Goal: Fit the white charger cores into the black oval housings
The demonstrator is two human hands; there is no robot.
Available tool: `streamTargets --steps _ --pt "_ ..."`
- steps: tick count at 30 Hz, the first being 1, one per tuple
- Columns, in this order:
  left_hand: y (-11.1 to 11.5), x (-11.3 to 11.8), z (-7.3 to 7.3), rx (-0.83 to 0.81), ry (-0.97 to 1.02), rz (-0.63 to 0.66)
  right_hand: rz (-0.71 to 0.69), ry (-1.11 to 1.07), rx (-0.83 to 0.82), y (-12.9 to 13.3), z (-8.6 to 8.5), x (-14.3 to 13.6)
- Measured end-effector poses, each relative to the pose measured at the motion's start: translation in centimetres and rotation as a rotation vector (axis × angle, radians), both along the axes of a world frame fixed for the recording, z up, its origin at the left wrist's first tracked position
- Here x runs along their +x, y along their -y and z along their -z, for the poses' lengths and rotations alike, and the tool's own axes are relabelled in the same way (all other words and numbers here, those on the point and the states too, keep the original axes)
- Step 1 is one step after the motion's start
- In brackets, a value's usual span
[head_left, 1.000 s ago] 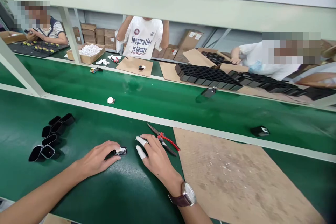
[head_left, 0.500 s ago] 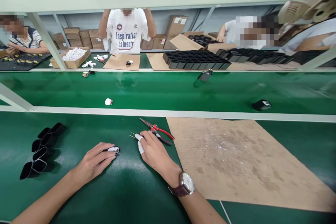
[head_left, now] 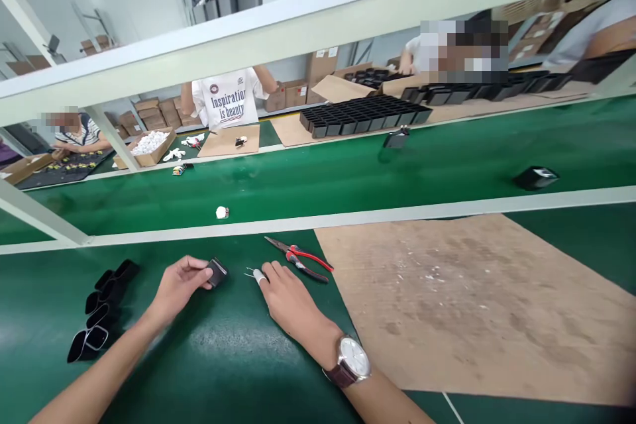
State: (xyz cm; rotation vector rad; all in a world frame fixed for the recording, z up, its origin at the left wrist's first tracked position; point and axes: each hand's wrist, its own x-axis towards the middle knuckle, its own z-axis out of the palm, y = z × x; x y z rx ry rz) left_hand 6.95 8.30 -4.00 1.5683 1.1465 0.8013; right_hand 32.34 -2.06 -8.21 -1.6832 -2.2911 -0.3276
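My left hand (head_left: 177, 286) is closed on a small black housing (head_left: 217, 273), pinched between thumb and fingers a little above the green tabletop (head_left: 223, 371). A dark face of the housing is turned up, with a pale line along it. My right hand (head_left: 288, 298) rests to the right, fingers curled round thin metal tweezers (head_left: 250, 271) whose two prongs point left toward the housing. A white finger cot (head_left: 259, 277) covers a fingertip. Just beyond the right hand lie long-nose pliers (head_left: 301, 258) with red and black handles. The palm side of the right hand is hidden.
Several open black sleeves (head_left: 97, 338) stand at the left. A stained cardboard sheet (head_left: 447, 344) covers the right side. Beyond a pale rail (head_left: 298, 222), a green belt (head_left: 308, 179) carries a small white part (head_left: 222, 212) and a black housing (head_left: 536, 177). Co-workers sit across.
My left hand has turned the housing, so its dark side shows instead of the whitish end. The right hand stays nearly in place with the tweezers. The view has tilted.
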Motion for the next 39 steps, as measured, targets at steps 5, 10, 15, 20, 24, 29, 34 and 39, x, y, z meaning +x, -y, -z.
streamTargets --steps 5,10,15,20,24,29,34,39 --pt "-10.3 0.0 -3.2 0.422 -0.413 -0.142 -0.005 0.001 -0.003 0.0 0.1 0.0" --pt "-16.7 -0.4 -4.9 0.526 -0.572 -0.286 -0.022 -0.010 -0.019 -0.1 -0.1 0.0" --pt "-15.7 3.2 -1.7 0.686 -0.551 -0.105 -0.022 -0.019 0.009 -0.2 -0.3 -0.1" --pt "-13.8 10.2 2.2 0.698 -0.438 0.209 -0.025 -0.033 0.054 -0.1 0.0 0.0" --pt "-13.5 13.5 2.6 0.679 -0.358 0.236 -0.047 -0.038 0.049 -0.2 0.0 0.4" --pt "-10.0 11.1 1.2 0.651 -0.311 0.258 -0.032 -0.078 0.033 -0.4 -0.1 0.9" --pt "-3.1 3.9 0.1 0.600 -0.366 0.338 -0.025 -0.264 0.028 -0.2 -0.8 0.6" --pt "2.1 0.5 -0.2 0.553 -0.349 0.228 -0.170 -0.494 0.164 0.5 -1.6 -1.0"
